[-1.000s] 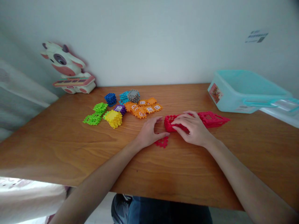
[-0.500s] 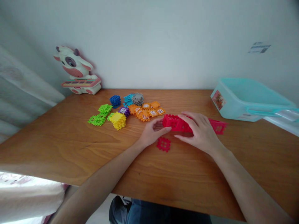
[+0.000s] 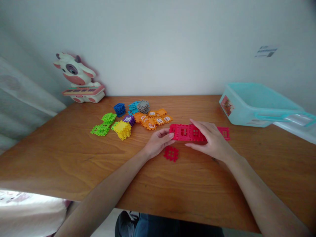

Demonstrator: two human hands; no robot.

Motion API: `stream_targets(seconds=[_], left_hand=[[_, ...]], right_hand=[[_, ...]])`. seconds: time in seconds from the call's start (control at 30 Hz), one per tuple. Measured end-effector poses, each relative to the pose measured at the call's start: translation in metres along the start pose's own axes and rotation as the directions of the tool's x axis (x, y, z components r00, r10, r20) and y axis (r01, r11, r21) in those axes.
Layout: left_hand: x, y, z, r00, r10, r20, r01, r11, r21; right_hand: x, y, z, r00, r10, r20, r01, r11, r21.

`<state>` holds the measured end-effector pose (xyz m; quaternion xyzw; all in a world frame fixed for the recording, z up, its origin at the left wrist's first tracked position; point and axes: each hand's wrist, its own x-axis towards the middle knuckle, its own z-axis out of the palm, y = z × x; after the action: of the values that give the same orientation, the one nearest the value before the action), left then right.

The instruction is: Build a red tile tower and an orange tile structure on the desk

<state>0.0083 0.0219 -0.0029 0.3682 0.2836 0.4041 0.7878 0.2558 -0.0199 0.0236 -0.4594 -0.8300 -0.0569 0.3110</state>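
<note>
My right hand [image 3: 211, 141] lies over a strip of joined red interlocking plastic panels [image 3: 185, 132] with window openings, its thumb along the near edge. The strip's far right panel [image 3: 224, 133] sticks out past that hand. My left hand [image 3: 158, 143] has its fingertips against the strip's left end. A loose red square panel [image 3: 171, 153] lies just below, between my hands. Farther left lie heaps of yellow [image 3: 122, 129], green [image 3: 101, 129], orange [image 3: 153, 120], purple [image 3: 129, 120], blue [image 3: 119, 109], teal [image 3: 133, 107] and grey [image 3: 143, 106] pieces.
All this lies on a wooden table [image 3: 61, 158]. A toy cow figure [image 3: 79, 79] stands at the back left corner against the wall. A teal plastic bin [image 3: 249, 108] sits at the back right. My jeans and a shoe show below the table's near edge.
The red strip has gone from a raised, folded shape to lying flatter and straighter, with its windows facing up. My left hand has moved to its left end.
</note>
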Motion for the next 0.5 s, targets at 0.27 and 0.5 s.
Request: stream_targets(seconds=[0.27, 0.5], left_hand=[[0.0014, -0.0043, -0.0032, 0.998, 0.065, 0.004, -0.065, 0.997, 0.034], [0.0023, -0.0041, -0.0048, 0.993, 0.110, 0.044, -0.115, 0.984, 0.136]], right_hand=[[0.0006, -0.0060, 0.0054, 0.997, -0.008, -0.082, 0.008, 1.000, 0.003], [0.0007, -0.0062, 0.0049, 0.994, -0.014, -0.106, 0.012, 1.000, -0.022]])
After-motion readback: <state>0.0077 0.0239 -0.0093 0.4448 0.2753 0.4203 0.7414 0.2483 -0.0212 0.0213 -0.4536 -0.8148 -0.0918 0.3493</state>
